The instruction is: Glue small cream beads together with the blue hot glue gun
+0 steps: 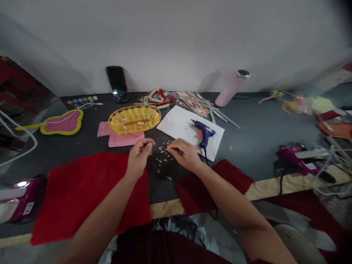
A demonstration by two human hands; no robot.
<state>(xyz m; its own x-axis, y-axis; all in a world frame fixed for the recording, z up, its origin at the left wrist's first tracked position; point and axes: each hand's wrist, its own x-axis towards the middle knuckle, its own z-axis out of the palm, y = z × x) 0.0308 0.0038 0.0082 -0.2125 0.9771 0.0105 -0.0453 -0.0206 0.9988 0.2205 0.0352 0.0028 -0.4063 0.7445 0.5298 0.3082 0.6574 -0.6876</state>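
Note:
Small pale bits (162, 156) lie scattered on the dark table between my two hands. My left hand (140, 154) is closed in a pinch at the left of them; whatever its fingertips hold is too small to name. On the other side, my right hand (184, 154) pinches too, its fingertips over the scatter, with something tiny and pale at the tips. Beyond my left hand stands a yellow woven basket (115, 124) with a few whitish pieces in it. A blue glue gun (205, 134) rests on a white board (176, 119) past my right hand.
Pink sheets (126, 140) lie under the basket. Red cloth (90, 190) covers the left front. A phone (117, 84) and a pink bottle (229, 90) stand at the wall, with wrapped sticks (195, 102) between. Purple devices (299, 157) with cables sit at both sides.

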